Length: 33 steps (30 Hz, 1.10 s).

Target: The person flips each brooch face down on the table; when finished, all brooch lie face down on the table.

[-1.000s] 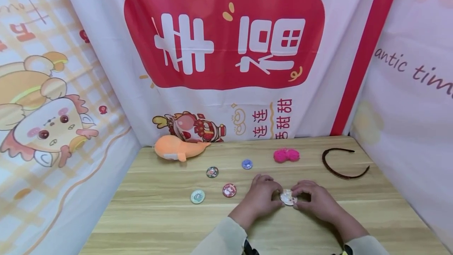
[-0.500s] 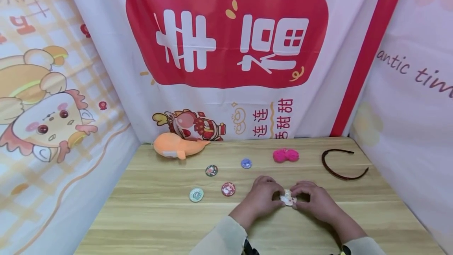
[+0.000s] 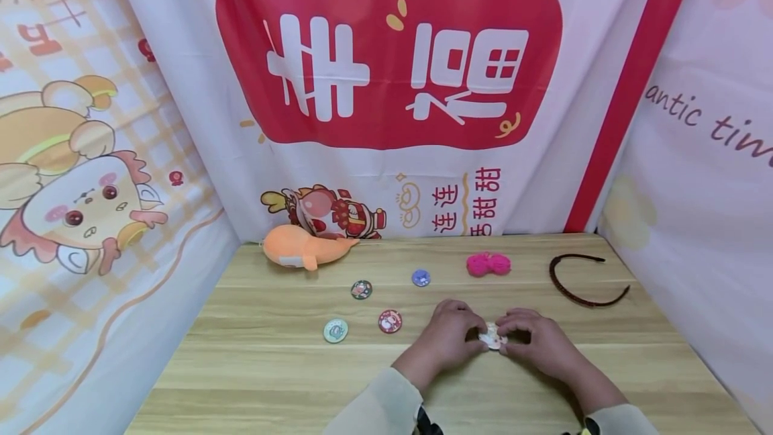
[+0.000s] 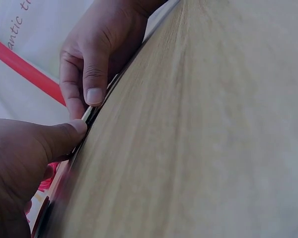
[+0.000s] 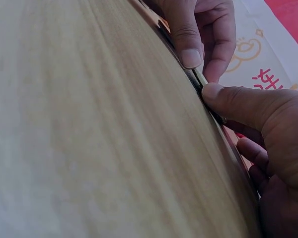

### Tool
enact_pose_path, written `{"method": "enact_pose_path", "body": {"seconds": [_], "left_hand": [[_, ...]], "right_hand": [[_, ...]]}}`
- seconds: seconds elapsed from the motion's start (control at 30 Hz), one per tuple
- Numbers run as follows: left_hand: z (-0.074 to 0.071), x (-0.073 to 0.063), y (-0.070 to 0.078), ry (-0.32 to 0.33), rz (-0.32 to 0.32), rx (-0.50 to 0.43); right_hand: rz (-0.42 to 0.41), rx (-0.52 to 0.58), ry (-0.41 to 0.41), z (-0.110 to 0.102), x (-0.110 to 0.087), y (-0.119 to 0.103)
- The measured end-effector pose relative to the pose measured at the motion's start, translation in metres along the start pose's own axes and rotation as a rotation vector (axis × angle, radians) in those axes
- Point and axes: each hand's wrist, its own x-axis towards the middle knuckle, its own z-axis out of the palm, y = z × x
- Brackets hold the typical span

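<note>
You face a pale wood-grain table (image 3: 260, 381) with cloth hung around it. The back cloth (image 3: 386, 166) carries a big red panel with white characters turned on their side. The left cloth (image 3: 181, 146) has a checked pattern and a cartoon animal, and the right cloth (image 3: 694, 220) shows part of some dark lettering. Along the table's far side lie an orange plush toy (image 3: 296, 248), a pink bundle (image 3: 488, 264) and a dark headband (image 3: 568, 295). Left of your hands are four round badges: blue (image 3: 421, 278), dark (image 3: 361, 289), red (image 3: 390, 321) and mint (image 3: 335, 330), all well apart from one another.

Your forearms reach in from the near edge in light sleeves (image 3: 380, 401) and angle toward each other. Your left hand (image 3: 447, 335) and right hand (image 3: 540, 342) meet at a white badge (image 3: 492, 337), on the near side of the pink bundle. Each pinches an opposite edge of it between thumb and fingers. Both wrist views show the badge edge-on, low over the wood, with your thumbtips close together along its near rim; you cannot tell whether it touches the table.
</note>
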Motion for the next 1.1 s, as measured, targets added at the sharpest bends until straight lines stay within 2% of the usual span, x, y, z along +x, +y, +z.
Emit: {"method": "enact_pose_path", "body": {"seconds": [0.13,0.37,0.5,0.73,0.9,1.1], "left_hand": [[0.0,0.0,0.0,0.001,-0.009,-0.007],[0.0,0.001,0.003,0.018,-0.036,-0.047],[-0.001,0.001,0.007,0.027,-0.042,-0.031],[-0.001,0.003,0.009,0.056,-0.016,0.015],[-0.002,0.003,0.012,0.086,0.001,0.019],[-0.001,0.002,0.018,0.082,-0.064,-0.038]], "right_hand": [[0.015,0.018,-0.005,-0.001,0.0,0.001],[0.103,0.072,0.006,-0.004,0.0,0.001],[0.122,0.134,0.02,-0.005,-0.001,0.003],[0.136,0.18,0.048,-0.004,0.0,0.005],[0.184,0.217,0.088,-0.003,0.0,0.003],[0.189,0.202,0.106,-0.001,-0.001,0.001]]}}
